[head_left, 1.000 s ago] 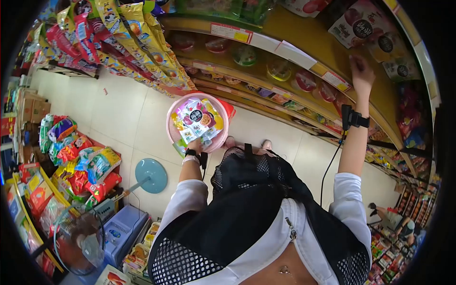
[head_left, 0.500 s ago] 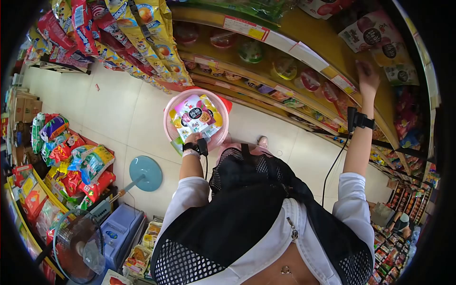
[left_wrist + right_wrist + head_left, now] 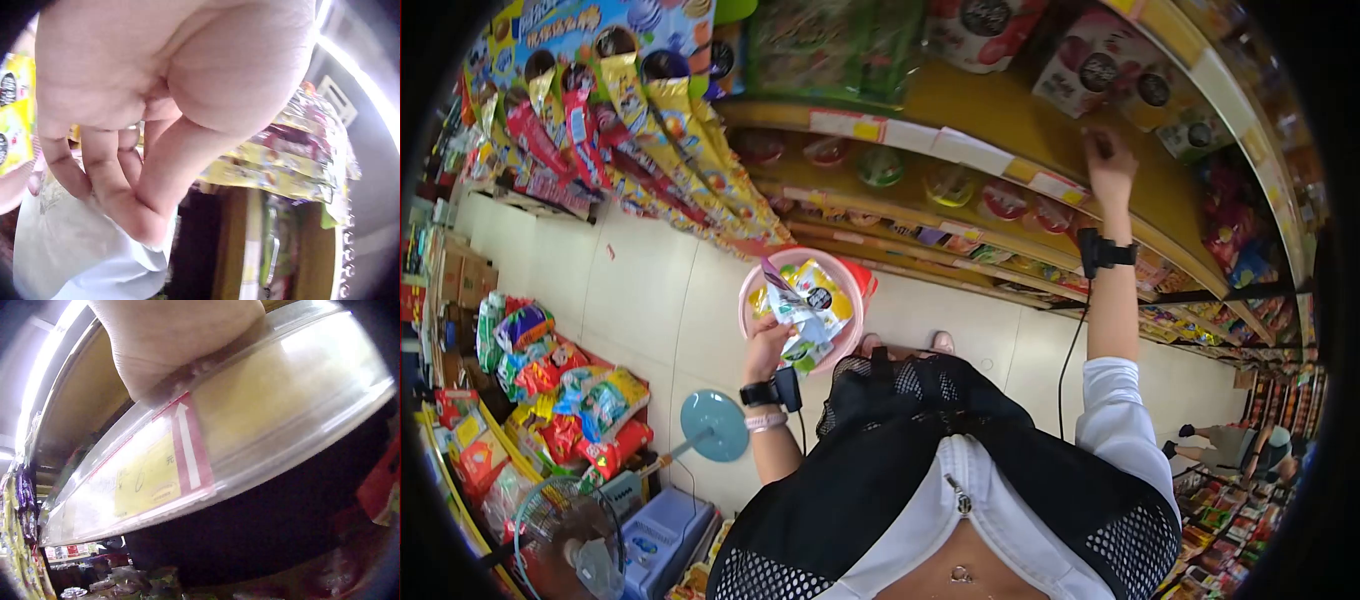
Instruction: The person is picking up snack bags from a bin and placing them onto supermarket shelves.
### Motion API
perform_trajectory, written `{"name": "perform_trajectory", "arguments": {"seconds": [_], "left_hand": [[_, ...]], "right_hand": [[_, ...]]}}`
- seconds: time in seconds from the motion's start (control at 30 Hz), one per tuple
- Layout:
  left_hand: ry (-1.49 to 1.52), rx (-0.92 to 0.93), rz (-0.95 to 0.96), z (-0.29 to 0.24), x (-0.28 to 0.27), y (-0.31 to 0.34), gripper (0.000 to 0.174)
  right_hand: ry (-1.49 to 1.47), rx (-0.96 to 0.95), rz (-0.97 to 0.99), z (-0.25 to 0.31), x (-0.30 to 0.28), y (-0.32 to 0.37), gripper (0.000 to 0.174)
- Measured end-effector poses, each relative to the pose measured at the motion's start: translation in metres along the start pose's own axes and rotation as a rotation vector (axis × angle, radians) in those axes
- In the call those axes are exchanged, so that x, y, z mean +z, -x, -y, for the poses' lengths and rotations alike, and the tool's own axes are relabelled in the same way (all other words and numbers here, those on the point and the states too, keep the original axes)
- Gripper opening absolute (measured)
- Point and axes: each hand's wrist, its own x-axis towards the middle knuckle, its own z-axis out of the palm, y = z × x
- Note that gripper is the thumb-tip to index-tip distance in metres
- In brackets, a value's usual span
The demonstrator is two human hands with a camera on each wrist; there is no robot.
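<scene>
My left hand [image 3: 769, 345] pinches the edge of a white and purple snack pouch [image 3: 798, 312] above the pink basket [image 3: 858, 325]. In the left wrist view, thumb and fingertips close on the top of this pouch [image 3: 94, 250], its pale side toward the camera. Yellow and white pouches [image 3: 828, 295] lie in the basket beneath it. My right hand [image 3: 1110, 165] is over the wooden shelf, its fingers loosely curled and holding nothing, close to the standing pouches [image 3: 1090, 70]. The right wrist view shows only the heel of that hand [image 3: 181, 344] at the shelf's edge; its fingers are hidden.
A price tag [image 3: 147, 465] sits in the clear strip along the shelf front. Lower shelves hold round lidded cups [image 3: 948, 187]. Hanging yellow snack bags [image 3: 690, 150] are at the left. A fan [image 3: 565, 535] and stacked bags [image 3: 605, 405] stand on the floor side; another person is at far right.
My left hand has lifted the white and purple pouch and tilted it up from the pile in the basket. The right hand stays over the shelf as the head view shifts.
</scene>
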Motion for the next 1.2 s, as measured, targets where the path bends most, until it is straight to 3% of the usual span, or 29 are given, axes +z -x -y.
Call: {"name": "perform_trajectory", "arguments": {"seconds": [0.1, 0.13, 0.17, 0.2, 0.23, 0.27, 0.33, 0.37, 0.4, 0.47, 0.5, 0.53, 0.6, 0.73, 0.83, 0.9, 1.03, 1.13, 1.2], "left_hand": [[-0.224, 0.123, 0.133, -0.059, 0.055, 0.019, 0.020], [-0.334, 0.120, 0.173, -0.077, 0.076, 0.029, 0.019], [-0.445, 0.116, 0.212, -0.091, 0.096, 0.036, 0.019], [-0.450, 0.126, 0.213, -0.101, 0.119, 0.042, 0.019], [-0.442, 0.159, 0.303, -0.108, 0.144, 0.045, 0.019], [-0.440, 0.186, 0.392, -0.110, 0.164, 0.045, 0.020], [-0.466, 0.247, 0.525, -0.103, 0.195, 0.035, 0.020], [-0.531, 0.244, 0.577, -0.101, 0.213, 0.028, 0.021], [-0.598, 0.240, 0.628, -0.098, 0.231, 0.024, 0.021], [-0.540, 0.166, 0.715, -0.093, 0.264, 0.021, 0.019], [-0.547, 0.128, 0.740, -0.095, 0.276, 0.020, 0.019], [-0.552, 0.134, 0.746, -0.095, 0.286, 0.015, 0.019], [-0.703, 0.363, 0.803, -0.095, 0.307, 0.004, 0.021], [-0.932, 0.531, 0.602, -0.094, 0.346, -0.040, 0.016], [-0.865, 0.538, 0.444, -0.098, 0.392, -0.068, 0.017], [-0.702, 0.689, 0.501, -0.093, 0.412, -0.093, 0.023], [-0.660, 0.783, 0.472, -0.081, 0.426, -0.105, 0.032], [-0.695, 0.673, 0.492, -0.070, 0.421, -0.088, 0.027], [-0.700, 0.715, 0.441, -0.066, 0.412, -0.078, 0.024]], "right_hand": [[-0.020, -0.107, -0.152, 0.039, -0.010, 0.018, 0.010], [-0.138, -0.223, -0.144, 0.051, -0.012, 0.031, 0.009], [-0.191, -0.162, -0.044, 0.076, -0.017, 0.044, 0.010], [-0.302, -0.164, 0.076, 0.082, -0.014, 0.059, 0.011], [-0.382, 0.044, 0.383, 0.097, -0.020, 0.072, 0.014], [-0.527, 0.014, 0.532, 0.094, -0.012, 0.089, 0.029], [-0.993, 0.257, 1.016, 0.092, -0.005, 0.119, 0.066], [-1.118, 0.322, 1.212, 0.089, -0.008, 0.125, 0.069], [-1.207, 0.402, 1.263, 0.084, -0.007, 0.134, 0.068], [-1.163, 0.639, 1.248, 0.077, -0.012, 0.136, 0.063], [-1.163, 0.631, 1.242, 0.072, -0.017, 0.131, 0.063], [-1.262, 0.651, 1.095, 0.066, -0.024, 0.124, 0.060], [-1.294, 0.668, 0.829, 0.064, -0.043, 0.104, 0.050], [-1.010, 0.358, 0.377, 0.039, -0.066, 0.050, 0.045], [-0.833, 0.237, 0.119, 0.031, -0.071, 0.012, 0.040], [-0.802, 0.208, 0.078, 0.019, -0.061, -0.007, 0.037], [-0.876, 0.184, -0.029, -0.013, -0.033, -0.012, 0.027], [-0.909, 0.184, -0.033, -0.023, -0.027, -0.006, 0.023], [-0.905, 0.118, 0.000, -0.020, -0.024, -0.013, 0.023]]}}
